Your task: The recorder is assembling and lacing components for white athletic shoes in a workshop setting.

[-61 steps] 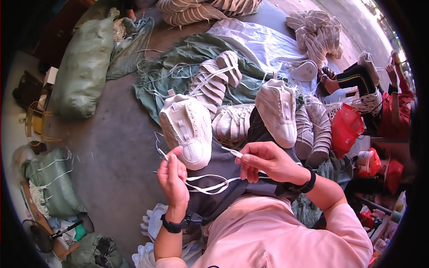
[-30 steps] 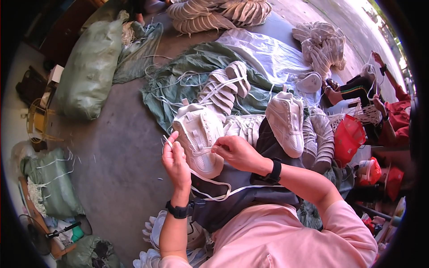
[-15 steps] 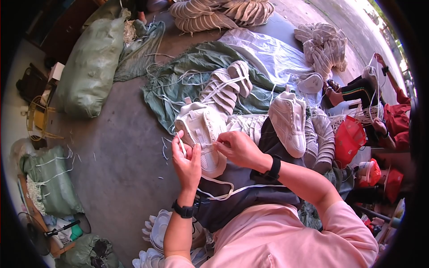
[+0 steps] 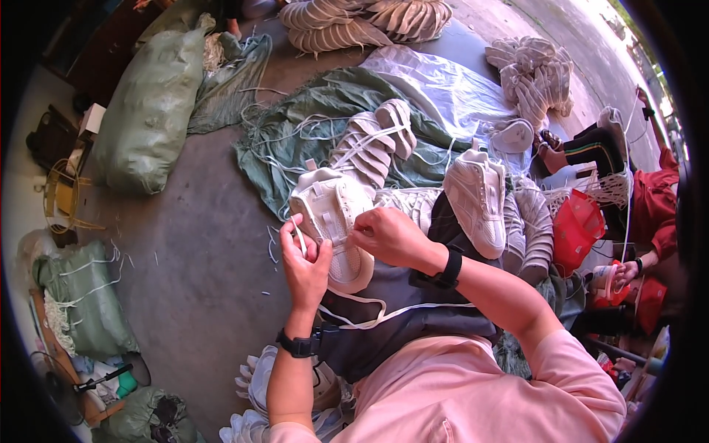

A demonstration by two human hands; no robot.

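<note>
A white sneaker (image 4: pixel 329 199) rests on my lap, toe toward me, with eyelets along its opening. At its left side my left hand (image 4: pixel 306 267) pinches a white shoelace (image 4: pixel 299 238), whose short end sticks up between the fingers. My right hand (image 4: pixel 391 238) is closed in a pinch over the sneaker's right side; its fingertips hide what they grip. Another length of white lace (image 4: pixel 413 309) loops below the toe and runs right across my dark lap cloth (image 4: pixel 421 332). A second white sneaker (image 4: pixel 476 205) lies to the right, toe toward me.
Rows of nested shoe uppers (image 4: pixel 365 151) lie beyond on a green sheet (image 4: pixel 288 155). Stuffed green sacks (image 4: pixel 151 111) stand at the left. At the right sits a co-worker in red (image 4: pixel 653 203), near a red bag (image 4: pixel 577 232). Clear plastic forms (image 4: pixel 266 380) lie beside my left elbow.
My right hand has shifted slightly left and up over the sneaker; my left hand has barely moved. The co-worker's lower hand has come down, a long white lace stretched upright beside it.
</note>
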